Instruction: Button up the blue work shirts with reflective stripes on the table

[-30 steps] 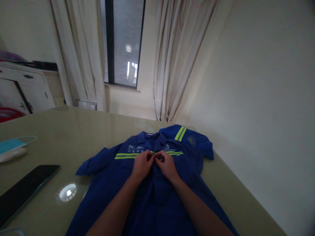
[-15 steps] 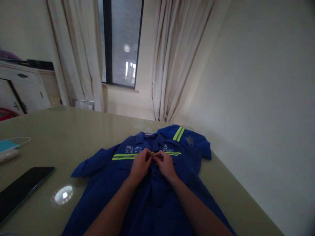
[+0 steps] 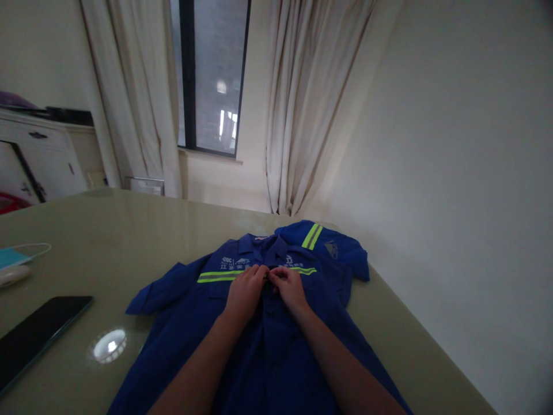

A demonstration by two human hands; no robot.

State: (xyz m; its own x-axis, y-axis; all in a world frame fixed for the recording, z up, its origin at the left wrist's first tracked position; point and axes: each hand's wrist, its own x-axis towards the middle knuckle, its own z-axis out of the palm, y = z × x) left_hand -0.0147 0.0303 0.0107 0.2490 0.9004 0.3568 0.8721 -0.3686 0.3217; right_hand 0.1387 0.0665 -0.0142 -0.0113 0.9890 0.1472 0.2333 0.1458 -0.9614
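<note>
A blue short-sleeved work shirt lies spread front side up, its collar pointing away from me. A yellow-green reflective stripe and white lettering cross its chest. My left hand and my right hand meet at the front placket, level with the stripe. Both pinch the shirt's front edges between thumb and fingers, fingertips nearly touching. Whatever button or buttonhole lies between the fingertips is hidden. Below my hands the placket runs down toward me, with a faint button on it.
Behind the shirt's right shoulder lies another folded blue garment with a reflective stripe. On the table at left are a dark phone, a blue face mask and a pale mouse-like object. A wall borders the table's right side.
The fingers of my left hand have rolled over, its back now more on top. My right hand keeps its pinch at the placket. The view has shifted slightly.
</note>
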